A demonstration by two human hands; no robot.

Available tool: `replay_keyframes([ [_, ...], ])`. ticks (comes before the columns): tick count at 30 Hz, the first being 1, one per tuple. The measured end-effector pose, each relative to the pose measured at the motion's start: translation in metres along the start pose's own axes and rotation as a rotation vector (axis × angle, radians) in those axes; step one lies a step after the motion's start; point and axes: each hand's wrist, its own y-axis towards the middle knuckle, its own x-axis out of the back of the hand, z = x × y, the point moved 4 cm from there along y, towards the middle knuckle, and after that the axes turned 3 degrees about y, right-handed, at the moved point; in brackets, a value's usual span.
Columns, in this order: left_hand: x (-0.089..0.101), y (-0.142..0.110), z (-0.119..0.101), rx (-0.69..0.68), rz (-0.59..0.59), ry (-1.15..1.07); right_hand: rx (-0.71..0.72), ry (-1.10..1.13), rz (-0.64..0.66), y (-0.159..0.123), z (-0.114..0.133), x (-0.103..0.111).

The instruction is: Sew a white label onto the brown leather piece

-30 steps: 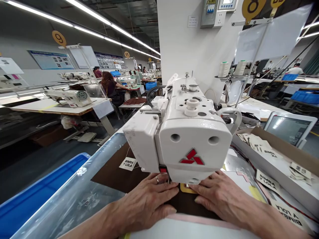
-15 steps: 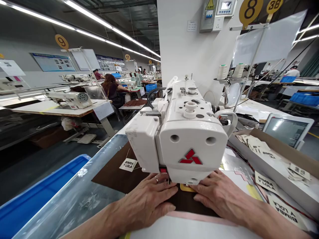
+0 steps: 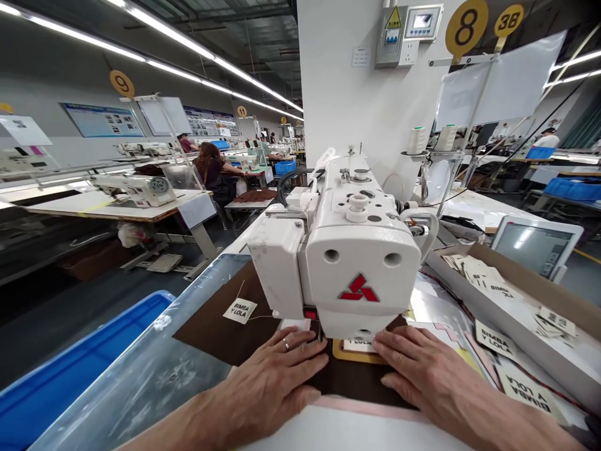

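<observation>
Dark brown fabric (image 3: 220,319) lies under the head of a white sewing machine (image 3: 361,263). My left hand (image 3: 277,376) rests flat on it, left of the needle area, fingers stretched out. My right hand (image 3: 422,363) is flat on the fabric's right side, fingertips touching a yellow frame (image 3: 347,357). Inside that frame part of a white label (image 3: 359,344) shows; the machine head hides the rest. Another label (image 3: 239,310) reading BIMBA Y LOLA, with loose thread ends, sits on the fabric farther left.
To the right stands a cardboard box (image 3: 498,294) of labels, with loose labels (image 3: 493,338) beside it and a screen (image 3: 538,247) behind. A blue bin (image 3: 94,351) is at the left below the table edge. Thread cones (image 3: 417,141) stand behind the machine. Co-workers sit farther back.
The view has shifted slightly. My right hand has moved a little outward, and more of the yellow frame and the label inside it now shows. My left hand stays flat.
</observation>
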Motion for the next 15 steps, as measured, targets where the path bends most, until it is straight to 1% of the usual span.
replay_keyframes([
  [4,0.007,-0.034,0.003,0.018,0.098,0.045,0.072,-0.027,-0.058,0.005,0.020,-0.002],
  [6,0.011,-0.045,0.003,0.013,0.102,0.044,0.103,-0.042,-0.076,0.009,0.029,-0.003],
  [7,0.013,-0.046,0.002,0.010,0.095,0.040,0.116,-0.042,-0.084,0.012,0.032,-0.004],
  [8,0.015,-0.044,0.001,0.013,0.079,0.033,0.128,-0.038,-0.097,0.014,0.035,-0.006],
  [10,0.017,-0.032,0.000,0.023,0.041,0.004,0.143,-0.025,-0.122,0.018,0.039,-0.010],
  [12,0.017,-0.012,-0.002,0.016,-0.003,-0.047,0.138,-0.020,-0.129,0.019,0.040,-0.013],
  [15,0.014,0.014,-0.007,-0.023,-0.051,-0.098,0.113,-0.029,-0.102,0.018,0.040,-0.013],
])
